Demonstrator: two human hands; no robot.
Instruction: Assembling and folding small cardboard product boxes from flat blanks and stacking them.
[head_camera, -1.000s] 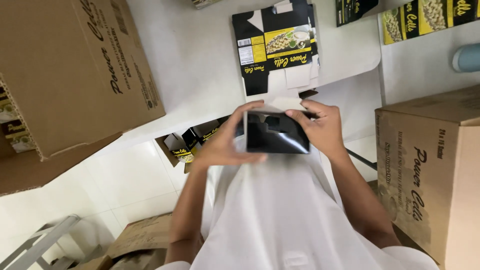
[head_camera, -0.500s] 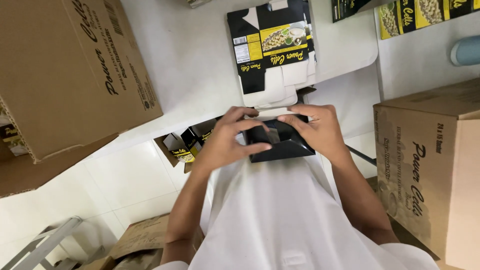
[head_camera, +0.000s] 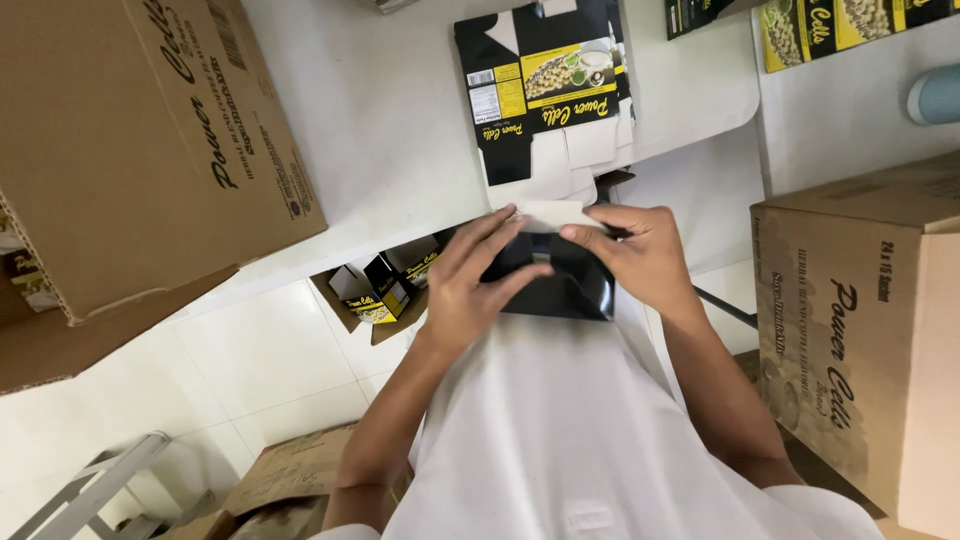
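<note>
Item, fingers: our left hand lies spread across the top of a small black carton, fingertips pressed on its pale flap; grasping, not clenched. Our right hand grips the same carton from the other side, forefinger and thumb pinching the flap's edge.

Item, carton: glossy black, held between both hands just above our white shirt, at the near edge of the white table.

Item, on the table beyond the hands: one flattened black and yellow carton blank, printed side up, lying just past the held carton.

Item, left: a large brown cardboard box resting on the table, its flap hanging over the edge.

Item, right: a second brown cardboard box, standing beside our right forearm.

Item, below the table edge: an open box of small black and yellow cartons on the tiled floor, near our left wrist.
</note>
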